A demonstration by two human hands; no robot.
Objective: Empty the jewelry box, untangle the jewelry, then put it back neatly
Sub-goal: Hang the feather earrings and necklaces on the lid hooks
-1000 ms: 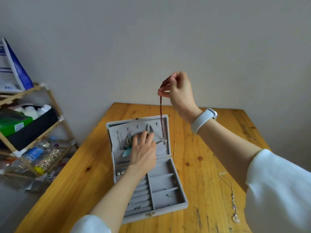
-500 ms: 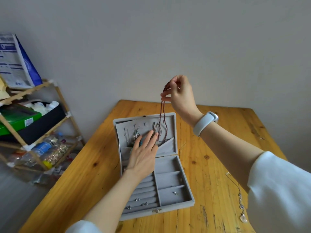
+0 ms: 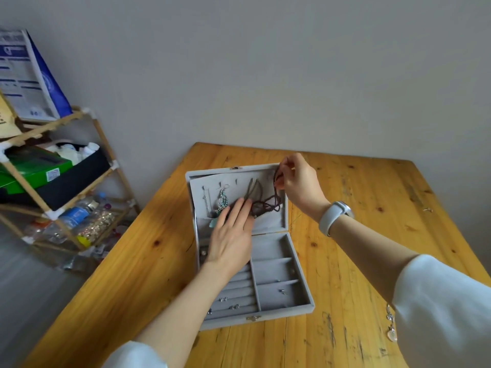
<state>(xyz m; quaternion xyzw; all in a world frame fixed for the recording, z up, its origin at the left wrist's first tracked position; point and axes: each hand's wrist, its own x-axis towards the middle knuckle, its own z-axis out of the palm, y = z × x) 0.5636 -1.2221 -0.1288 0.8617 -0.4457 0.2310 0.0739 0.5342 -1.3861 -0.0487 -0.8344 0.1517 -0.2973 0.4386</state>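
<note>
A grey jewelry box [image 3: 295, 261] lies open on the wooden table [image 3: 358, 261], its lid folded back flat. My right hand [image 3: 299, 181] pinches the top of a dark red beaded necklace [image 3: 268, 204] at the lid's upper right corner; the rest of it lies bunched on the lid panel. My left hand [image 3: 232, 235] rests flat with spread fingers on the lid's pocket, fingertips beside the necklace. A teal drop earring [image 3: 222, 200] and a thin chain [image 3: 206, 200] hang on the lid. Small studs [image 3: 233, 306] sit in the ring rolls.
A silver pendant necklace [image 3: 391, 328] lies on the table at the right, partly behind my white sleeve. A wooden shelf [image 3: 53, 181] with boxes and bottles stands to the left against the grey wall. A small metal piece [image 3: 427, 209] lies near the table's right edge.
My right hand has come down from well above the box to the lid's top right corner, and the hanging beaded necklace now lies bunched on the lid. My left hand stayed on the lid.
</note>
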